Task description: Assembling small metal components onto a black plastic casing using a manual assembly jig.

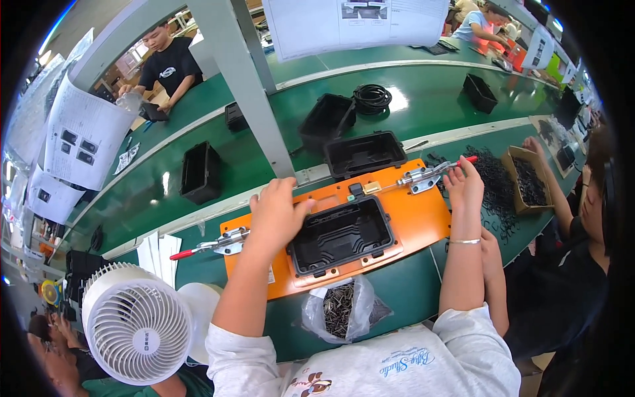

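Note:
An orange fixture board [426, 225] lies on the green bench before me, holding an open black plastic box [344, 235]. My left hand [276, 212] is over the board's left part, beside the box, thumb and fingers apart with nothing visible in them. At the right end, the fingers of my right hand [465, 182] are closed around the red handle [468, 161] of a metal toggle clamp [421, 178]. A second toggle clamp [231, 241] with a red handle sits at the left end. Small green and brass blocks [372, 188] stand at the box's far edge.
A bag of screws [338, 311] lies close in front of me. A white fan [142, 331] stands at left. More black boxes [200, 172] sit on the green conveyor. A cardboard box of black parts [527, 180] is at right, beside a co-worker's arm [562, 192].

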